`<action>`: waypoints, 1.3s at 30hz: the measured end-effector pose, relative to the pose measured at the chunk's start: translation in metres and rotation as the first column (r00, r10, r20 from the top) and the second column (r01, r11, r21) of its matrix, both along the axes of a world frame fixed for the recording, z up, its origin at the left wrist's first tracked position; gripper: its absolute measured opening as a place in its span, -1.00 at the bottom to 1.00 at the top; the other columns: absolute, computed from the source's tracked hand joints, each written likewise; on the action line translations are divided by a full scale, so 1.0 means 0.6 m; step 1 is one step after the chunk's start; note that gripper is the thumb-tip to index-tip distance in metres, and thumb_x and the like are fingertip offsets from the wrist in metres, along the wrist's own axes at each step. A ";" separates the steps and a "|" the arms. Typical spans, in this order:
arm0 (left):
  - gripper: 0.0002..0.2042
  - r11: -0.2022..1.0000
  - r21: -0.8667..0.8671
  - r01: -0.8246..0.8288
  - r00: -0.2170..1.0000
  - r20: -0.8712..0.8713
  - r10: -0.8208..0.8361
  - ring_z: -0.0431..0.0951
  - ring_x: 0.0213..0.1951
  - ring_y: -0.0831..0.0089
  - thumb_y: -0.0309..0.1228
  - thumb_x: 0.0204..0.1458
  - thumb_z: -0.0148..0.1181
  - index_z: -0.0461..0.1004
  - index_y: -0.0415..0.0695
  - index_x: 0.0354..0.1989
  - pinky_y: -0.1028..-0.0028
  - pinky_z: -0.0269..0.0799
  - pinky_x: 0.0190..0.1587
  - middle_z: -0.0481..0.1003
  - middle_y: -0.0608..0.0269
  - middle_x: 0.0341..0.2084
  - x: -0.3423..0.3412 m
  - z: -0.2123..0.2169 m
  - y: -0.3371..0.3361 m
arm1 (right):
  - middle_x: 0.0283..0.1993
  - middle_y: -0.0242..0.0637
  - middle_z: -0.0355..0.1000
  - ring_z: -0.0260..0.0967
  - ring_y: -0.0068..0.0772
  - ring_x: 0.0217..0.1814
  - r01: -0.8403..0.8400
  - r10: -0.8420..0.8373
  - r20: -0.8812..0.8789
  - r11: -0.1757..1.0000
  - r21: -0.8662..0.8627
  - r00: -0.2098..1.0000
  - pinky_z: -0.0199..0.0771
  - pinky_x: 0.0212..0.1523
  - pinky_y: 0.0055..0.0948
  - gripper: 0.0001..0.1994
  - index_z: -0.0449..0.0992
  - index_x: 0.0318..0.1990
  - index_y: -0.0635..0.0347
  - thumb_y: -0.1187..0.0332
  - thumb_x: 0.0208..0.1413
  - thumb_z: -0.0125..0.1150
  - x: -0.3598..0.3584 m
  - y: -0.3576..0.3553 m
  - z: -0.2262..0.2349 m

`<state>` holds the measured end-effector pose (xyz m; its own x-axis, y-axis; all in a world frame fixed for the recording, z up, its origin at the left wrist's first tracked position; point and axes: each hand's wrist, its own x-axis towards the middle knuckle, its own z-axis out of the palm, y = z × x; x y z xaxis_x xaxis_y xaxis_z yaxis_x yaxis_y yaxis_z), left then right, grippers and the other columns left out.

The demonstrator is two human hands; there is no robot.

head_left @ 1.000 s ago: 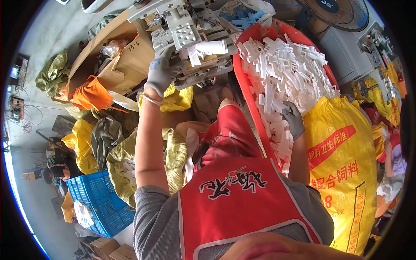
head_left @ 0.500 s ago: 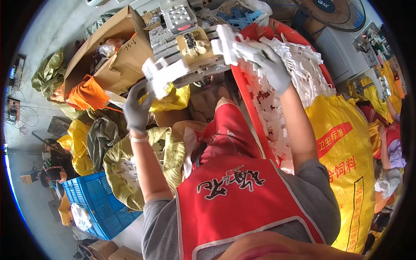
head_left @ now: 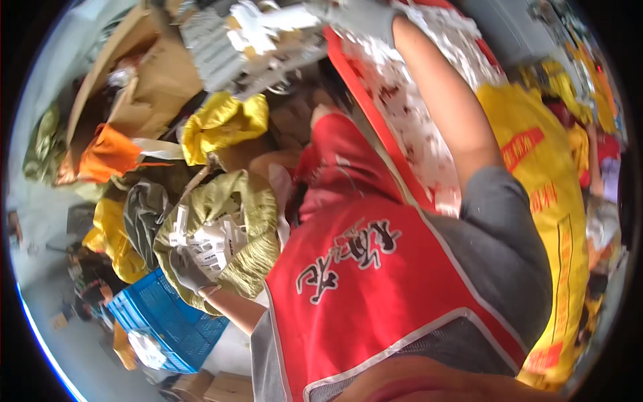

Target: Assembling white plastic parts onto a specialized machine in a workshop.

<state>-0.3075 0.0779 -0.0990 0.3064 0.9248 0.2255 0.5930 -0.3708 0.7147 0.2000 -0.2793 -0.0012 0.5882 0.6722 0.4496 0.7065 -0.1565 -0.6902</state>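
Down at the person's right side stands the biggest thing, a tall yellow sack (head_left: 549,201) with red bands and red print, and beside it a long red tray (head_left: 375,114) heaped with white plastic parts (head_left: 415,114). Lower left sits a blue crate (head_left: 157,321), its ribbed wall showing, and above it an olive-green sack (head_left: 248,221) with its mouth open. A crumpled yellow bag (head_left: 221,124) and brown cardboard boxes (head_left: 151,80) lie farther back, near an orange bag (head_left: 107,154).

Into the green sack goes the left hand (head_left: 191,268), gloved in grey, closed around a clutch of white plastic pieces (head_left: 207,244). These look light, stiff and knobbly, likely to snag and spill, so a grip around the whole bundle seems wisest. Up at the top edge the right hand (head_left: 362,17), also gloved, rests over the tray's heap by a grey slatted frame (head_left: 228,47); whether it grips anything I cannot tell.
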 end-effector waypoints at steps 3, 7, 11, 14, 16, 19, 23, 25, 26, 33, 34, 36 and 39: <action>-0.70 0.993 0.087 -0.077 0.992 -0.095 0.085 0.55 -0.11 0.38 -0.32 0.08 0.21 0.53 -0.21 -0.06 0.46 0.48 -0.05 0.55 0.19 -0.10 -0.072 -0.041 0.036 | 0.07 -0.24 0.39 0.31 -0.35 0.14 -0.018 0.000 -0.482 0.999 -0.035 0.876 0.32 0.06 -0.45 -0.64 0.31 0.15 0.24 0.28 0.27 0.01 -0.011 -0.072 -0.035; -0.70 0.998 0.070 0.000 0.993 -0.115 0.008 0.55 -0.12 0.39 -0.32 0.09 0.20 0.52 -0.21 -0.05 0.46 0.48 -0.05 0.55 0.19 -0.11 -0.002 -0.021 0.044 | 0.04 -0.15 0.46 0.43 -0.15 0.02 0.220 -0.440 -0.089 0.602 -0.768 0.894 0.36 0.08 -0.32 -0.55 0.40 0.12 -0.01 0.00 0.16 0.00 -0.020 -0.225 -0.216; -0.71 0.998 0.005 0.068 0.981 -0.181 -0.066 0.55 -0.12 0.40 -0.32 0.11 0.18 0.52 -0.21 -0.05 0.47 0.47 -0.06 0.55 0.19 -0.11 0.066 -0.012 0.000 | 0.07 -0.06 0.41 0.40 -0.03 0.03 -0.217 -0.411 -0.335 0.307 -0.927 0.848 0.42 0.03 -0.21 -0.56 0.33 0.16 -0.06 0.27 0.07 0.01 -0.145 -0.226 -0.252; -0.71 0.972 -0.002 0.235 0.953 -0.195 -0.231 0.55 -0.13 0.42 -0.33 0.12 0.16 0.52 -0.21 -0.04 0.47 0.46 -0.06 0.56 0.20 -0.12 0.158 -0.005 -0.020 | 0.08 -0.05 0.40 0.42 -0.07 0.01 -0.026 -0.333 -0.270 0.585 -0.810 0.903 0.44 -0.01 -0.23 -0.48 0.27 0.23 -0.07 0.27 0.05 0.08 -0.188 -0.291 -0.425; -0.72 0.926 0.024 0.376 0.915 -0.168 -0.367 0.54 -0.14 0.45 -0.35 0.15 0.13 0.52 -0.22 -0.04 0.49 0.45 -0.08 0.56 0.20 -0.13 0.185 -0.010 -0.037 | 0.04 -0.08 0.42 0.43 -0.14 -0.02 -0.046 -0.381 -0.353 0.622 -0.782 0.854 0.44 -0.04 -0.28 -0.47 0.27 0.24 -0.07 0.28 0.04 0.11 -0.189 -0.286 -0.421; -0.73 0.888 0.045 0.458 0.883 -0.140 -0.448 0.54 -0.17 0.47 -0.37 0.17 0.10 0.51 -0.24 -0.03 0.51 0.44 -0.10 0.57 0.20 -0.16 0.205 -0.036 -0.042 | -0.04 -0.14 0.45 0.43 -0.28 -0.10 -0.048 -0.524 -0.558 0.700 -0.713 0.644 0.44 -0.10 -0.39 -0.48 0.29 0.23 -0.05 0.27 0.05 0.17 -0.183 -0.271 -0.377; -0.73 0.879 0.042 0.474 0.873 -0.154 -0.463 0.55 -0.20 0.45 -0.36 0.17 0.09 0.51 -0.23 -0.03 0.48 0.45 -0.12 0.57 0.18 -0.18 0.216 -0.023 -0.083 | -0.17 -0.23 0.48 0.39 -0.46 -0.22 0.275 -0.479 -0.597 0.873 -0.403 0.644 0.43 -0.18 -0.48 -0.66 0.41 0.05 0.06 0.20 0.15 0.12 -0.140 -0.293 -0.497; -0.74 0.855 0.040 0.518 0.843 -0.193 -0.502 0.55 -0.19 0.44 -0.34 0.18 0.08 0.51 -0.20 -0.03 0.47 0.45 -0.12 0.57 0.17 -0.18 0.246 -0.020 -0.085 | -0.16 -0.23 0.48 0.43 -0.41 -0.17 0.507 -0.569 -0.693 0.796 -0.330 0.442 0.44 -0.16 -0.44 -0.70 0.44 -0.02 0.12 0.20 0.17 0.08 -0.138 -0.319 -0.503; -0.74 0.852 0.038 0.521 0.841 -0.194 -0.505 0.55 -0.19 0.44 -0.34 0.18 0.08 0.51 -0.20 -0.03 0.47 0.45 -0.12 0.57 0.17 -0.18 0.244 -0.025 -0.083 | -0.14 -0.22 0.48 0.45 -0.37 -0.13 0.559 -0.569 -0.723 0.772 -0.304 0.393 0.45 -0.14 -0.41 -0.72 0.44 -0.04 0.13 0.21 0.18 0.07 -0.135 -0.329 -0.513; -0.72 0.888 -0.029 0.460 0.873 -0.171 -0.457 0.54 -0.16 0.45 -0.34 0.19 0.06 0.49 -0.23 -0.02 0.47 0.44 -0.09 0.56 0.17 -0.13 0.193 -0.034 -0.082 | 0.28 -0.42 0.16 0.14 -0.26 0.24 0.366 -0.219 0.313 0.273 -0.890 0.924 0.26 0.12 -0.31 -0.49 0.38 0.12 -0.19 0.34 -0.09 0.20 -0.223 -0.278 -0.457; -0.71 0.889 -0.056 0.455 0.878 -0.137 -0.458 0.54 -0.16 0.45 -0.34 0.19 0.06 0.49 -0.25 -0.02 0.48 0.42 -0.08 0.56 0.18 -0.14 0.194 -0.040 -0.081 | 0.28 -0.42 0.16 0.14 -0.26 0.24 0.370 -0.223 0.316 0.273 -0.888 0.922 0.26 0.12 -0.31 -0.49 0.38 0.12 -0.19 0.34 -0.09 0.20 -0.224 -0.290 -0.464; -0.71 0.886 -0.083 0.457 0.880 -0.099 -0.464 0.54 -0.17 0.46 -0.34 0.19 0.06 0.49 -0.26 -0.02 0.49 0.41 -0.07 0.56 0.18 -0.14 0.205 -0.047 -0.080 | 0.29 -0.44 0.15 0.15 -0.26 0.24 0.341 -0.202 0.282 0.381 -0.859 0.938 0.23 0.16 -0.26 -0.48 0.38 0.13 -0.20 0.29 -0.09 0.23 -0.232 -0.309 -0.442; -0.70 0.845 -0.072 0.529 0.844 -0.058 -0.533 0.52 -0.20 0.47 -0.33 0.19 0.07 0.49 -0.28 -0.03 0.50 0.41 -0.08 0.56 0.19 -0.19 0.236 -0.055 -0.087 | 0.16 -0.53 0.33 0.20 -0.33 0.21 0.421 -0.370 0.257 0.483 -0.768 0.893 0.24 0.14 -0.25 -0.62 0.46 0.05 -0.20 0.17 0.02 0.17 -0.228 -0.319 -0.448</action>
